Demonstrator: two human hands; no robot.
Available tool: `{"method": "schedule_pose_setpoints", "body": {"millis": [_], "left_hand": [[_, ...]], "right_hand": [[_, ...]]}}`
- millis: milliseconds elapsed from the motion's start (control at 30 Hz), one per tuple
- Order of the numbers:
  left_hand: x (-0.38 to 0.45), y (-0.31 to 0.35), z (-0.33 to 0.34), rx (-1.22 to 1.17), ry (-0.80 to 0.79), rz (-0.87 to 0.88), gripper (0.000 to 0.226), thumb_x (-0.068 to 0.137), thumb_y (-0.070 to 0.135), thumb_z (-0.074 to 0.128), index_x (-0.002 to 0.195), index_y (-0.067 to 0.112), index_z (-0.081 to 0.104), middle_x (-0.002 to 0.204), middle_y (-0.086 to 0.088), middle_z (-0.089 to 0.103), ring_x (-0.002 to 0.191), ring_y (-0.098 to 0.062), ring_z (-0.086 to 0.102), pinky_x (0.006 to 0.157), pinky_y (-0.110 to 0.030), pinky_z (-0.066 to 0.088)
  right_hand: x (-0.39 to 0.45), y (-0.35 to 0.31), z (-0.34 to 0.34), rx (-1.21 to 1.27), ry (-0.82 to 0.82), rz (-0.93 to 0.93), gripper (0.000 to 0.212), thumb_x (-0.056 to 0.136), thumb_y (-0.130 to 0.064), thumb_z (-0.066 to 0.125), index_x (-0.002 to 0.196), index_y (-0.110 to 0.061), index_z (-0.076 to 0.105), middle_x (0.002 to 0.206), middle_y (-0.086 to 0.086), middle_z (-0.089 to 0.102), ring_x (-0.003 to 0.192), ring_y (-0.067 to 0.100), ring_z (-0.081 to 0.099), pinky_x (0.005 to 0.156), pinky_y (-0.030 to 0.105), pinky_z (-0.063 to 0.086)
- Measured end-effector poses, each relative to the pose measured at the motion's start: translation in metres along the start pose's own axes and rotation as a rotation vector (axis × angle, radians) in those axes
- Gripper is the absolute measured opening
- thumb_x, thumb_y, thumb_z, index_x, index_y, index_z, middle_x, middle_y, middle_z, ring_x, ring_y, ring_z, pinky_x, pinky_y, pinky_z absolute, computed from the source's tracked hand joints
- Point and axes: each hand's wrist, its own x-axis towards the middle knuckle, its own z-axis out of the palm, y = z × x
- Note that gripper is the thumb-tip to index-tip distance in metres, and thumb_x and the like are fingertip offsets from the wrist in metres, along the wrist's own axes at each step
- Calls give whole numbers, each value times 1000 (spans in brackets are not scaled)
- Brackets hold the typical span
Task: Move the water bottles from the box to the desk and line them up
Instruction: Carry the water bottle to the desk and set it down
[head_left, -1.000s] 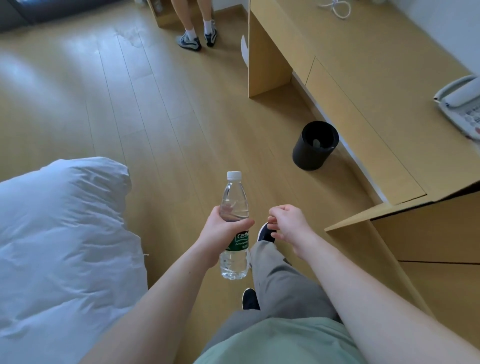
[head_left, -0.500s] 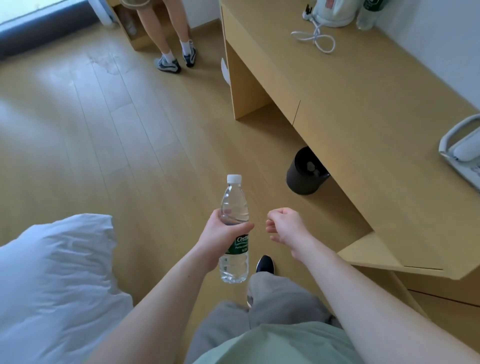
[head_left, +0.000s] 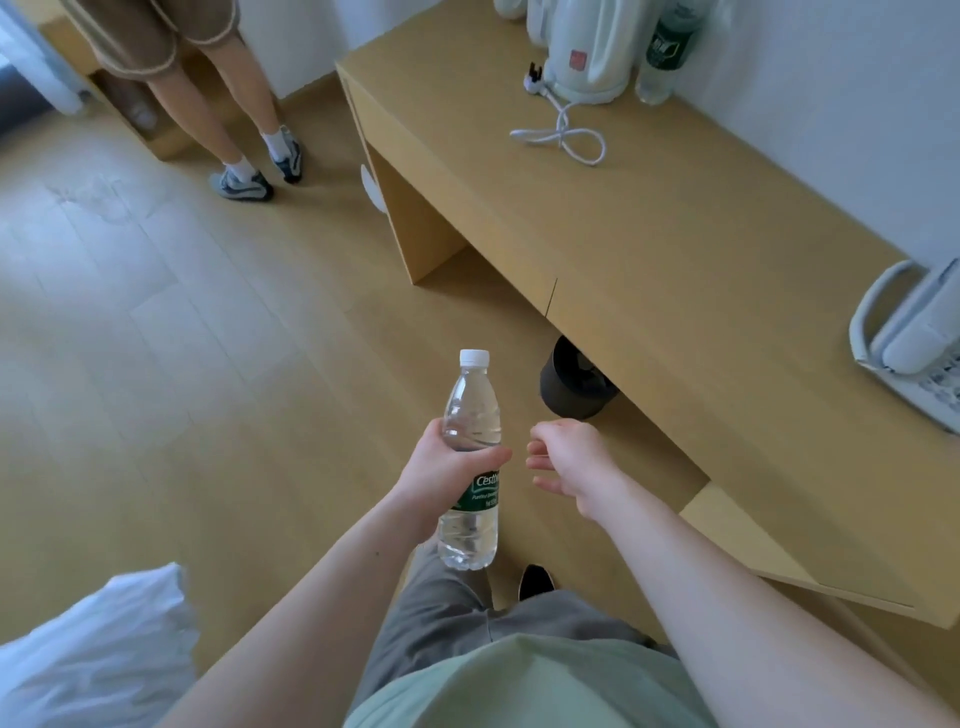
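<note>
Standing nearly upright in the air over the floor, the water bottle (head_left: 470, 462) has its white cap away from the person and its base toward the body, so its long axis is already close to the pose it needs on the desk (head_left: 675, 270). The left hand (head_left: 441, 473) wraps it at mid-height, thumb across the front just above the green label, fingers curled behind. The right hand (head_left: 569, 460) hangs just beside the bottle on the desk side, holding nothing, its fingers loosely bent and apart.

The desk lies to the right and ahead of both hands, and the empty right hand is the nearer one to it; the bottle would have to travel rightward and up over the desk's front edge. At the far end of the desktop another bottle (head_left: 667, 52) stands by the wall next to a white kettle (head_left: 587, 57) with its cord (head_left: 563, 137) looped in front. That bottle, in my judgement, marks where the row begins. A black bin (head_left: 574, 384) sits under the desk, and a telephone (head_left: 914, 353) rests on its near right end.
</note>
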Motion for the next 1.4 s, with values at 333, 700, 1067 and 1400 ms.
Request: {"method": "schedule_pose_setpoints", "body": {"millis": [333,700,1067,1400], "left_hand": [[83,102,-69,169,-165,62,62,60,38,89,114,30,59,100,3,75,80,-7,76,68,-29,55],[140,170,-70,264,-235,87,53,70,31,91,112,29,59,99,1,75,73,-5,75,62,-27,54],[191,259,-17,305,-272,155,82,52,47,91,124,29,57,107,6,76,97,-14,74,88,-40,57],[240,329,33,347,-247,314,60,63,44,89,113,39,57,97,21,73,85,8,69,75,-25,50]], "right_hand": [[38,-93,58,136,95,18,9,96,-22,53,94,-19,61,105,8,68,96,23,70,84,42,60],[64,-150,47,252,202,-29,13,95,-18,53,91,-12,63,97,9,66,99,26,69,86,43,59],[122,-216,-8,380,296,-102,10,95,-17,53,93,-14,63,92,4,67,84,18,68,84,40,60],[167,-264,-58,395,339,-118,12,94,-23,54,97,-19,65,93,1,70,91,18,71,81,38,59]]}}
